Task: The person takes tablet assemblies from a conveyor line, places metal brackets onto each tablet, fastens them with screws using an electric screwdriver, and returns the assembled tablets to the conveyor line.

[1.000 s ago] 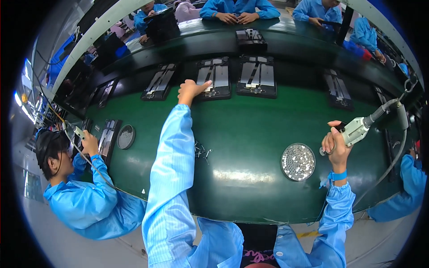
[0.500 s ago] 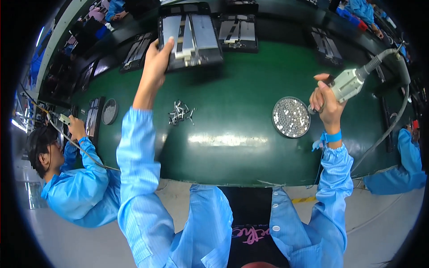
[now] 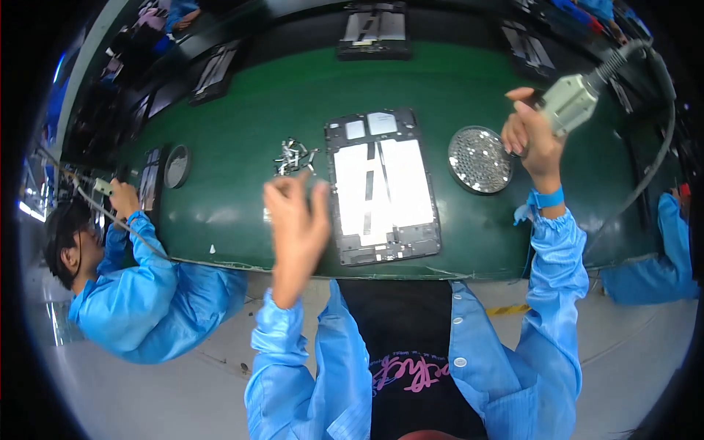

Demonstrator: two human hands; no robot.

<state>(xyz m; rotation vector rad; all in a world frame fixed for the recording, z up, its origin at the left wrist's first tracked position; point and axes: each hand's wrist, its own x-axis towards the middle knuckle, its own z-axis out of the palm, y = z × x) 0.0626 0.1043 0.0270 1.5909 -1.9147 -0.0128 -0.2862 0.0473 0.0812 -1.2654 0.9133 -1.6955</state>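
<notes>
L hand (image 3: 297, 224): fingers open, thumb apart from the rest, a bit blurred, just nr side of the pile of small metal bits (image 3: 295, 157); can't tell if touching it. R hand (image 3: 539, 143): fingers closed round the pale corded tool (image 3: 570, 106), held over/beside the R rim of the round dish (image 3: 477, 191) w/ shiny small parts; tool tip hidden.

Opened tablet (image 3: 396, 183) lies flat on the green desk (image 3: 235, 227), btwn L hand and dish, slightly skewed. Its nr edge sits close to the desk's front edge, w/ just a thin strip btwn. L edge: narrow gap to the hand. R edge: small gap to the dish.

Most room: far side, wide green stretch up to another opened unit (image 3: 374, 31); also L of the pile, toward the 2nd dish (image 3: 177, 167) by a co-worker's blue sleeve (image 3: 150, 242). R side tighter: tool's cable (image 3: 669, 125) loops down there.
</notes>
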